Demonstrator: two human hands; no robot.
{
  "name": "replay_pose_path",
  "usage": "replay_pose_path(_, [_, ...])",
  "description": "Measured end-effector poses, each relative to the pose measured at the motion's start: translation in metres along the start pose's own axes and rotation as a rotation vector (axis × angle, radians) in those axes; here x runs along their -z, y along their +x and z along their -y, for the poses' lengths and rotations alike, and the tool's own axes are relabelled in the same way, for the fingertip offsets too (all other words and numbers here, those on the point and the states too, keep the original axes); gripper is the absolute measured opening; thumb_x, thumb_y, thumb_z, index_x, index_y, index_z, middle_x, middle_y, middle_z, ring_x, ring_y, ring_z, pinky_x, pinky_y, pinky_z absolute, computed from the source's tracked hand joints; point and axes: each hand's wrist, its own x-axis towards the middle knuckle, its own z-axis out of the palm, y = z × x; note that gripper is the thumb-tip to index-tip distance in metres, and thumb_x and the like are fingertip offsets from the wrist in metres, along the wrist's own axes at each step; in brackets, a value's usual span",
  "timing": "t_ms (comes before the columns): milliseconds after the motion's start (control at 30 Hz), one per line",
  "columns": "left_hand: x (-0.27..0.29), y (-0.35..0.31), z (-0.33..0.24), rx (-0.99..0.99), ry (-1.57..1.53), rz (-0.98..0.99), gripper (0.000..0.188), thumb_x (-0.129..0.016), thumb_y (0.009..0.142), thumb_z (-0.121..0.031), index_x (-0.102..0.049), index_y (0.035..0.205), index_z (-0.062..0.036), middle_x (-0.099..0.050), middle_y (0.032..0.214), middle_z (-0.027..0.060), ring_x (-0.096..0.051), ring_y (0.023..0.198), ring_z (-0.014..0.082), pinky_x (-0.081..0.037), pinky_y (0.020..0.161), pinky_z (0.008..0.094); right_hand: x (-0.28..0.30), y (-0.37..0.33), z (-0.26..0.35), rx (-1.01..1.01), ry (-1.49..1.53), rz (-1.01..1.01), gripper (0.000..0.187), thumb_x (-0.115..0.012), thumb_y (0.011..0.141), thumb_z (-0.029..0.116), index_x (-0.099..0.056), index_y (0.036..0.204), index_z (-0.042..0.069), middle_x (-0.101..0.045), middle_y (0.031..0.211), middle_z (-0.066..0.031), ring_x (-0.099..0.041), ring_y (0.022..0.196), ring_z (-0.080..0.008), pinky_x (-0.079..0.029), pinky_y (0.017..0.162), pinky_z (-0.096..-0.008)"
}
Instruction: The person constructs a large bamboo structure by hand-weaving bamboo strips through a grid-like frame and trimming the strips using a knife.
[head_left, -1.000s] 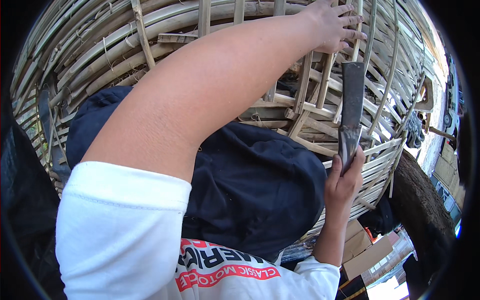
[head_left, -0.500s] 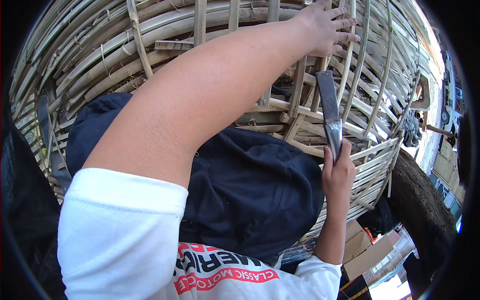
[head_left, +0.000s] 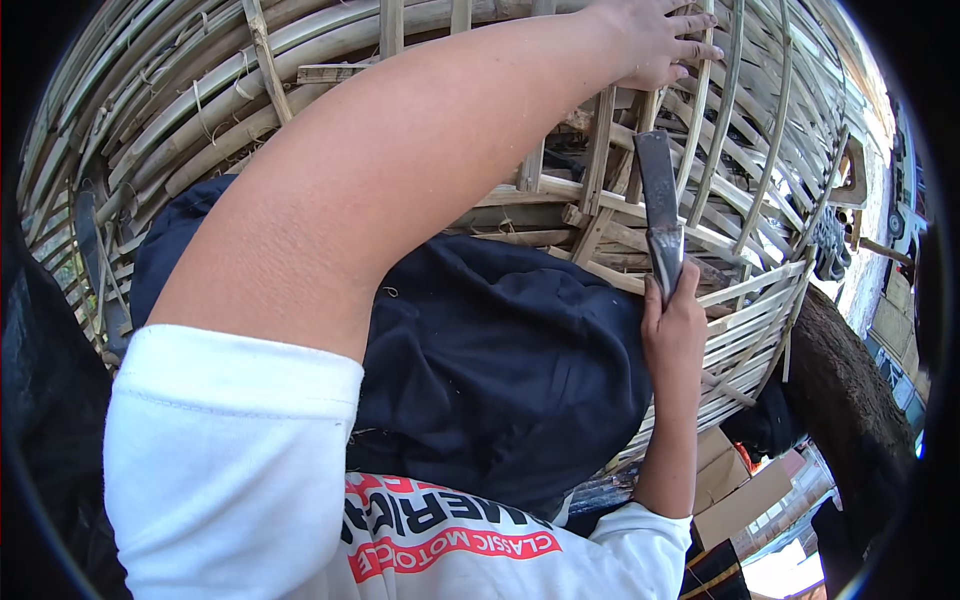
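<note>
- OK, head view: left hand point(head_left: 655, 45) open, fingers spread over pale split-bamboo lattice point(head_left: 597, 150), no grip visible.
- Right hand point(head_left: 676, 325) closed round handle of dark flat steel blade point(head_left: 656, 180); long axis points away from body, tip near left hand.

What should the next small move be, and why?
Probably guide the dark, rectangular metal blade against the pale split-bamboo lattice, clear of the left hand: the right hand grips the blade's grey metal handle, while the left hand lies spread over the lattice just beyond the tip.
</note>
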Motion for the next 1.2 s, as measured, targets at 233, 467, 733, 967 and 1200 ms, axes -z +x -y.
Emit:
replay_pose_path(233, [0.0, 0.003, -0.006, -0.011, 0.02, -0.004, 0.058, -0.027, 0.102, -0.047, -0.022, 0.155, -0.0252, -0.019, 0.162, 0.0045, -0.014, 0.15, 0.0271, 0.006, 0.116, 0.0646, 0.006, -0.013, 0.006, 0.022, 0.21, -0.14, 0.035, -0.06, 0.095, 0.023, -0.046, 0.12, 0.002, -0.065, 0.089, -0.0274, -0.064, 0.08, -0.0473, -0.051, 0.067, -0.0495])
replay_pose_path(467, [0.0, -0.003, -0.006, -0.014, 0.038, 0.01, 0.059, -0.027, 0.102, -0.047, -0.021, 0.156, -0.0242, -0.018, 0.163, 0.0051, -0.014, 0.15, 0.0284, 0.004, 0.117, 0.0634, 0.016, -0.017, 0.01, 0.13, 0.297, -0.218, 0.045, -0.063, 0.093, 0.019, -0.04, 0.129, 0.004, -0.065, 0.084, -0.0262, -0.065, 0.079, -0.0474, -0.05, 0.065, -0.048])
replay_pose_path(733, [0.006, 0.005, -0.005, -0.018, 0.04, 0.016, 0.06, -0.028, 0.102, -0.048, -0.02, 0.156, -0.0243, -0.019, 0.162, 0.0046, -0.017, 0.149, 0.0291, 0.002, 0.116, 0.0642, 0.015, -0.02, 0.011, 0.249, 0.42, -0.32, 0.045, -0.061, 0.094, 0.02, -0.041, 0.131, 0.005, -0.064, 0.083, -0.0278, -0.064, 0.076, -0.0484, -0.051, 0.066, -0.0486])
replay_pose_path(967, [-0.004, -0.004, -0.002, 0.001, 0.055, -0.004, 0.059, -0.03, 0.101, -0.048, -0.022, 0.156, -0.0246, -0.02, 0.162, 0.0036, -0.017, 0.149, 0.0277, 0.003, 0.116, 0.0651, 0.029, -0.016, 0.026, 0.122, 0.328, -0.222, 0.038, -0.062, 0.094, 0.019, -0.047, 0.124, 0.002, -0.066, 0.084, -0.0277, -0.066, 0.081, -0.0473, -0.051, 0.068, -0.048])
replay_pose_path(1200, [0.001, 0.006, -0.005, -0.01, 0.114, -0.059, 0.059, -0.03, 0.102, -0.047, -0.023, 0.155, -0.0238, -0.019, 0.162, 0.0039, -0.018, 0.149, 0.0277, 0.001, 0.117, 0.0629, 0.021, -0.016, 0.021, 0.102, 0.263, -0.183, 0.034, -0.058, 0.096, 0.025, -0.044, 0.116, 0.002, -0.065, 0.082, -0.0282, -0.064, 0.077, -0.049, -0.05, 0.066, -0.0525])
